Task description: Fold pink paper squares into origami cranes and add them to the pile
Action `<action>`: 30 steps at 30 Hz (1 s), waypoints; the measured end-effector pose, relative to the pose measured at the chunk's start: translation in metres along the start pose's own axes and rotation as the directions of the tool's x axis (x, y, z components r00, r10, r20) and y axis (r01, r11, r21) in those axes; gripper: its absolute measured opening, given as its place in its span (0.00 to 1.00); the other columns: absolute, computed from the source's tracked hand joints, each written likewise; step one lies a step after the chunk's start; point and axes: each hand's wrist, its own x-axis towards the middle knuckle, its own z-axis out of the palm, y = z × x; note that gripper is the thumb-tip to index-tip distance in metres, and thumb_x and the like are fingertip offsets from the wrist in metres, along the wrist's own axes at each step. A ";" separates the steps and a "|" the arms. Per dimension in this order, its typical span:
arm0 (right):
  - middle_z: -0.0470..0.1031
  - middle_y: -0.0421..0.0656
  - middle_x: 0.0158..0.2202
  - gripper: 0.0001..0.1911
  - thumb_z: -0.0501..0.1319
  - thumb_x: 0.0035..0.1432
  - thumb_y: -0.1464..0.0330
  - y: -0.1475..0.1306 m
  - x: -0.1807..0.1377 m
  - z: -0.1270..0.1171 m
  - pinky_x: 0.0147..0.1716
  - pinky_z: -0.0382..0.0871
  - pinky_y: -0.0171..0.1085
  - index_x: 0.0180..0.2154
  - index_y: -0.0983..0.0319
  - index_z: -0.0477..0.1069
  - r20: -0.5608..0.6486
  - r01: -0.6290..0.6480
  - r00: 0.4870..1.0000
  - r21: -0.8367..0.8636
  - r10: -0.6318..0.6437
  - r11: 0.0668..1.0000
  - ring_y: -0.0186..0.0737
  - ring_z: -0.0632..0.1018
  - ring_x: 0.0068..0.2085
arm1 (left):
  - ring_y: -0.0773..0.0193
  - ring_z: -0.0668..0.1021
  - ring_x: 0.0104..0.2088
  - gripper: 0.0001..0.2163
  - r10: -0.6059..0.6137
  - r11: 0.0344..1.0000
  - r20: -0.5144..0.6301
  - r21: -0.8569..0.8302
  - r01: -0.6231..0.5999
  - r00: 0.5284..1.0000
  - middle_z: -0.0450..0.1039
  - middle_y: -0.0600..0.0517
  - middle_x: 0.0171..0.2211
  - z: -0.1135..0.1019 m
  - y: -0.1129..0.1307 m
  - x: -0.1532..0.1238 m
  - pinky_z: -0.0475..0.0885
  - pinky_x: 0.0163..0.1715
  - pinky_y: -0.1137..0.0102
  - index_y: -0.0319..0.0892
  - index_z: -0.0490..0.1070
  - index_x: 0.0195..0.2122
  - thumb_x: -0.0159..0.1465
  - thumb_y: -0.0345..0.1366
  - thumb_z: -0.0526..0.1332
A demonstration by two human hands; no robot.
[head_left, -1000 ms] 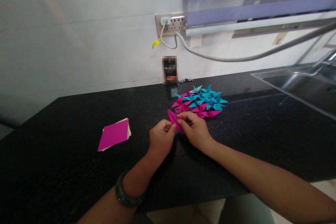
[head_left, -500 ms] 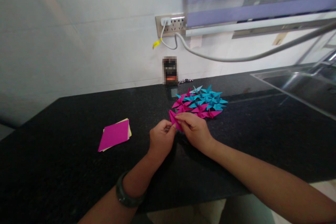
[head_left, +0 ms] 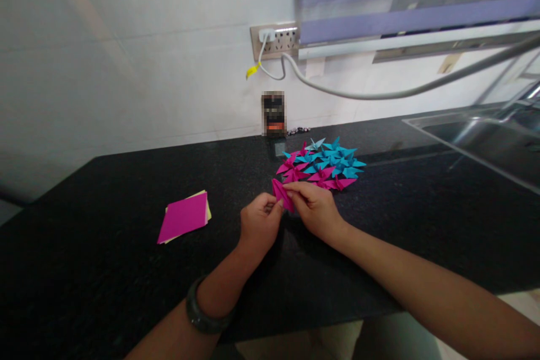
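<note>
Between both hands is a piece of pink folded origami paper (head_left: 283,194), narrow and pointed at its upper end. My left hand (head_left: 259,219), with a dark bangle (head_left: 205,310) on the wrist, pinches its left and lower side between thumb and fingers. Thumb and fingertips of my right hand (head_left: 316,205) grip it from the right. Part of the paper is covered by the fingers. Just beyond the hands sits a cluster of several finished paper cranes, with pink cranes (head_left: 323,173) nearer and blue cranes (head_left: 333,158) behind and to the right.
Left on the black counter (head_left: 126,287) lies a stack of square paper (head_left: 185,217), pink on top with yellow beneath. A blurred-out box (head_left: 274,114) stands against the wall. A sink (head_left: 498,140) is at the right. A grey cable (head_left: 358,94) runs from the wall socket (head_left: 280,42).
The pink folded paper has turned slightly in my fingers and now shows a narrower shape with a visible crease. Both hands stay almost in place.
</note>
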 end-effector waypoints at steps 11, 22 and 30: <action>0.72 0.41 0.27 0.05 0.56 0.53 0.73 0.002 0.006 -0.009 0.32 0.65 0.33 0.27 0.63 0.69 0.207 -0.118 0.974 0.098 0.096 0.988 0.33 0.72 0.30 | 0.67 0.74 0.22 0.06 -0.030 0.999 -0.004 -0.039 0.030 1.000 0.72 0.55 0.19 0.001 0.002 0.001 0.66 0.23 0.75 0.40 0.70 0.23 0.53 0.36 0.60; 0.73 0.47 0.35 0.08 0.54 0.56 0.73 -0.010 -0.007 0.007 0.36 0.67 0.36 0.30 0.63 0.71 0.083 0.130 0.990 -0.235 -0.114 0.963 0.39 0.72 0.37 | 0.69 0.71 0.18 0.07 -0.243 0.911 0.068 -0.327 0.252 0.968 0.69 0.55 0.15 0.003 0.000 0.005 0.68 0.21 0.74 0.38 0.67 0.18 0.48 0.35 0.62; 0.71 0.49 0.42 0.13 0.52 0.57 0.74 -0.012 -0.006 0.001 0.39 0.67 0.42 0.40 0.61 0.72 0.118 0.208 0.977 -0.327 -0.178 0.922 0.44 0.69 0.42 | 0.65 0.77 0.25 0.13 -0.267 0.687 0.220 -0.639 0.346 0.938 0.74 0.50 0.24 0.004 -0.001 0.006 0.73 0.31 0.67 0.35 0.70 0.28 0.48 0.40 0.65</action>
